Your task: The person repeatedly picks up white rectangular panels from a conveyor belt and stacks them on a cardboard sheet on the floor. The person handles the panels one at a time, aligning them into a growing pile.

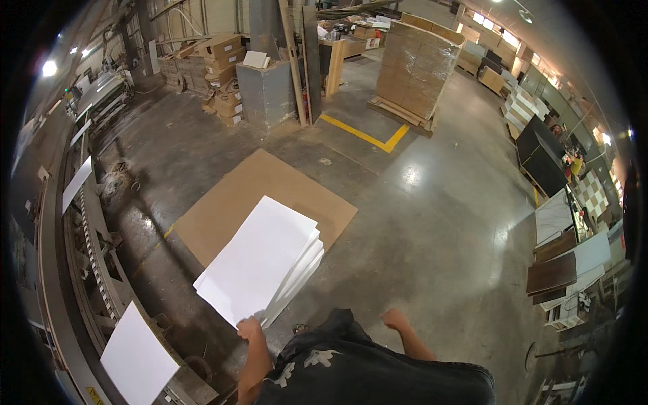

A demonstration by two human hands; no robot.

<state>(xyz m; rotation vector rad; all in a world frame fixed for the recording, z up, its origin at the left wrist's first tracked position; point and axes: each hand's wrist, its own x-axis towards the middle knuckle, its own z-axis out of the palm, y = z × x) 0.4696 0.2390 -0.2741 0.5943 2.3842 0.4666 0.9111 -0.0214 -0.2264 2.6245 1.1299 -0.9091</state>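
Observation:
My left hand grips the near edge of a stack of white rectangular panels and holds it out in front of me, above the floor. The stack fans out slightly at its right side. Below and beyond it a brown cardboard sheet lies flat on the concrete floor. My right hand hangs at my side with fingers curled, holding nothing. My dark patterned shirt fills the lower middle of the view.
A long conveyor machine runs along the left, with a white panel on it nearby. A wrapped pallet of boxes stands ahead by a yellow floor line. Cardboard boxes sit at back left. Panels and boards crowd the right.

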